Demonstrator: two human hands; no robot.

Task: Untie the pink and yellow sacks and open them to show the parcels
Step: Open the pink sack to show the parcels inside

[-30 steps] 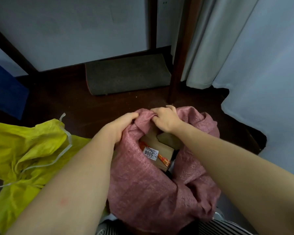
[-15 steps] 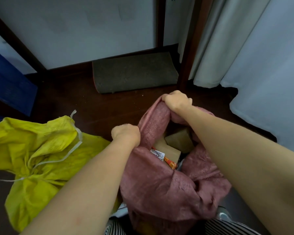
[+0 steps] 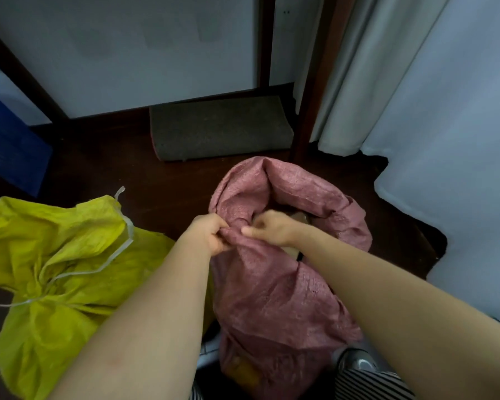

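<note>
The pink woven sack stands upright on the dark floor in front of me with its mouth spread open. My left hand grips the near rim of the sack. My right hand pinches the same rim just to the right, reaching over the opening. A sliver of a brown cardboard parcel shows inside behind my right hand; most of the contents are hidden. The yellow sack lies to the left, its neck bunched and bound by a white string.
A grey mat lies on the floor by the wall, beyond the sacks. A dark wooden post and pale curtains stand to the right. A blue crate sits at the far left. Striped fabric shows at the bottom.
My right hand let go of the far rim and came down to the near rim beside my left hand. The far rim stays up, folded outward, and the labelled parcel is now hidden.
</note>
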